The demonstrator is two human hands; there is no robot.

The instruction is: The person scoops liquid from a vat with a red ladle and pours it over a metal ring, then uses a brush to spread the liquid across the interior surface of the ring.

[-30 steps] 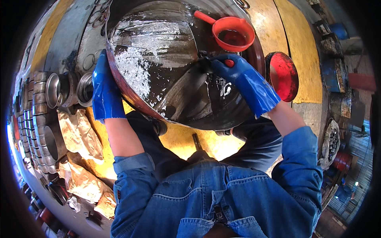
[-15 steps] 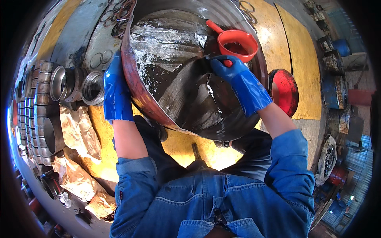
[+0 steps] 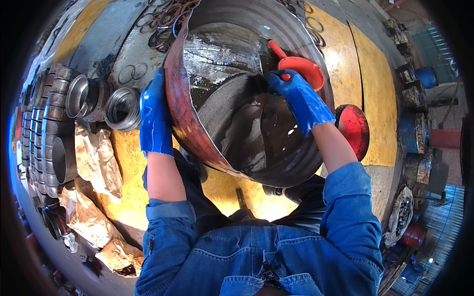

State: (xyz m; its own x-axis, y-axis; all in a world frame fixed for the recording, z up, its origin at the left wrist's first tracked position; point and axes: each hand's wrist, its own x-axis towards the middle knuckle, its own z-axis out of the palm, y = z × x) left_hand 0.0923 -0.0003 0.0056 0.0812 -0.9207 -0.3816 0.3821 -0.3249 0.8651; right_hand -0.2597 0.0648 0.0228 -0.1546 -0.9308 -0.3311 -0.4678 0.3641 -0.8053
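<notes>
A big open steel drum, rust-red outside, stands tilted between my legs, its inside coated with dark, glossy liquid. My left hand, in a blue rubber glove, lies flat along the drum's outer left wall, fingers stretched out. My right hand, gloved the same, reaches inside and is closed round a tool with a red handle end; its dark head, seemingly a brush, rests on the drum's bottom. Just beyond that hand sits a red dipper with a stub handle, leaning against the inner wall and partly hidden by the glove.
A red round lid or dish lies right of the drum. Metal rings are heaped beyond it. To the left are coiled rings, stacked metal cylinders and crumpled brown paper. Rusty cans line the right side.
The drum sits a little farther right and lower in view, and my left hand with it. The dipper has tipped toward the right wall. A wiped arc shows beside the brush.
</notes>
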